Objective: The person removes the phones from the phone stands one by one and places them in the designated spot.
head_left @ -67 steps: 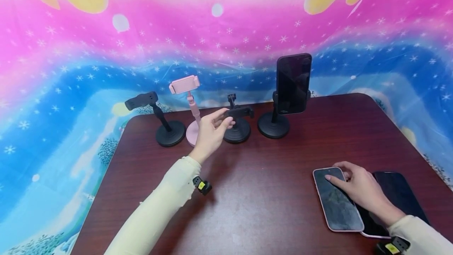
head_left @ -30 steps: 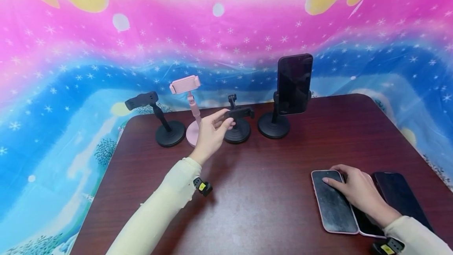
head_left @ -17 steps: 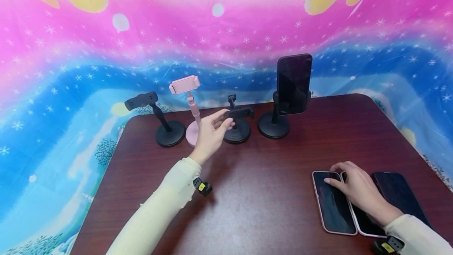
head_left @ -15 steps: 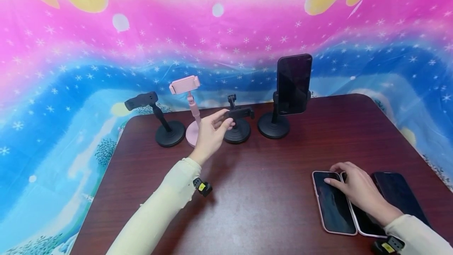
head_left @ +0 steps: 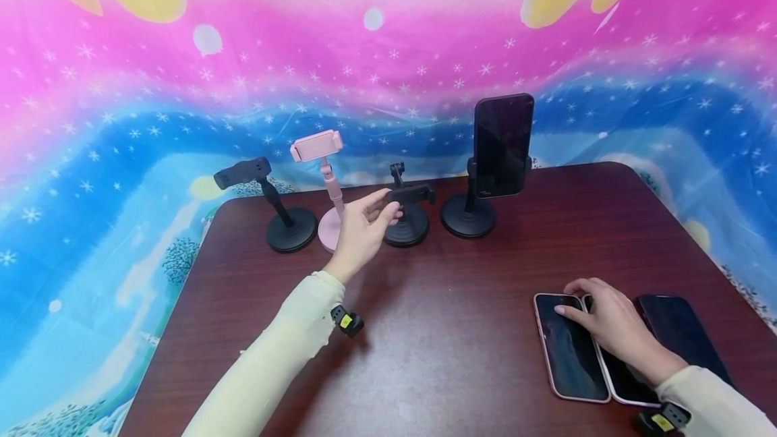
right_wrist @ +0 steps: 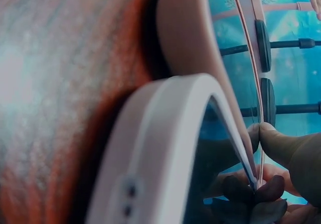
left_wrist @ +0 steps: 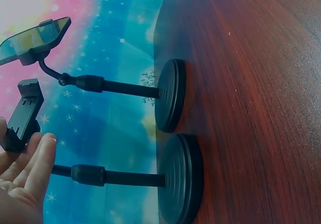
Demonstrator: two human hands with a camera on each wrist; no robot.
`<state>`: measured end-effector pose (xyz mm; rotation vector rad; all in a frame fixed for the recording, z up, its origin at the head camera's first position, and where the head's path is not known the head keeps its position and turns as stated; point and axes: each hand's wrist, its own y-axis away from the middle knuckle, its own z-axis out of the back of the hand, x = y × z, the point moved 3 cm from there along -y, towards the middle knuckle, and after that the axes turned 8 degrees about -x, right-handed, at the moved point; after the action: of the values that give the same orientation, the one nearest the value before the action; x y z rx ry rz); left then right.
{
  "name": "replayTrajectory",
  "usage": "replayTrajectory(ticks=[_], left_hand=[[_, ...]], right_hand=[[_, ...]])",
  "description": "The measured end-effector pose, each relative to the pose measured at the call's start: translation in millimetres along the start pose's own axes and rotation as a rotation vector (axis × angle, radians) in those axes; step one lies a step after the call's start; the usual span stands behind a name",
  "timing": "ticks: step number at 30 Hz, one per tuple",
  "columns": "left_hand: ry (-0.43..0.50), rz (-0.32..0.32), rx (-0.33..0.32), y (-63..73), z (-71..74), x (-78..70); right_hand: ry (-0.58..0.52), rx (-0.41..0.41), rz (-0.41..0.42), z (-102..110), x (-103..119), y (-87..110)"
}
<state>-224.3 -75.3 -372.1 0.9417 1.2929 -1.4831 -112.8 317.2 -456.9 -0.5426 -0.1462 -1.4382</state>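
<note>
In the head view my left hand (head_left: 361, 231) holds the end of a black phone clamp (head_left: 413, 194), in front of the upper joint of a black stand (head_left: 408, 226). Thumb and fingertips grip the clamp's left end; the left wrist view shows the clamp (left_wrist: 25, 113) with nothing in its cradle. At the lower right my right hand (head_left: 619, 329) holds a pink-rimmed smartphone (head_left: 573, 356) by its upper right edge, thumb on the screen, fingers curled at the top. Directly beside it lies a second smartphone (head_left: 628, 383), partly covered by the hand.
A third, dark smartphone (head_left: 686, 329) lies right of that hand. Along the back of the brown table (head_left: 425, 349) stand a black phone stand (head_left: 291, 228), a pink one (head_left: 330, 181) and another black stand (head_left: 469, 218) bearing an upright phone (head_left: 504, 143). A patterned cloth hangs behind.
The pink-rimmed phone, earlier slanted and overlapping the second one, has turned and now lies side by side with it. The left hand has stayed on the clamp.
</note>
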Motion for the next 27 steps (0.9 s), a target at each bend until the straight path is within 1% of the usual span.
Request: replayTrajectory(ticks=[6, 14, 22, 26, 27], left_hand=[[-0.002, 0.018, 0.02, 2.6, 0.0, -1.9], [-0.049, 0.041, 0.023, 6.5, 1.7, -2.5], [-0.032, 0.077, 0.022, 12.7, 5.7, 2.2], [-0.033, 0.082, 0.024, 17.9, 7.9, 3.3], [-0.032, 0.083, 0.024, 19.3, 8.6, 3.7]], right_hand=[[-0.002, 0.028, -0.014, 1, -1, -1.2], [-0.005, 0.016, -0.016, 1, 1, -1.1], [-0.027, 0.085, -0.043, 2, -1, -3.7], [-0.035, 0.098, -0.058, 5, 0, -4.5], [-0.036, 0.089, -0.061, 7, 1, -4.6]])
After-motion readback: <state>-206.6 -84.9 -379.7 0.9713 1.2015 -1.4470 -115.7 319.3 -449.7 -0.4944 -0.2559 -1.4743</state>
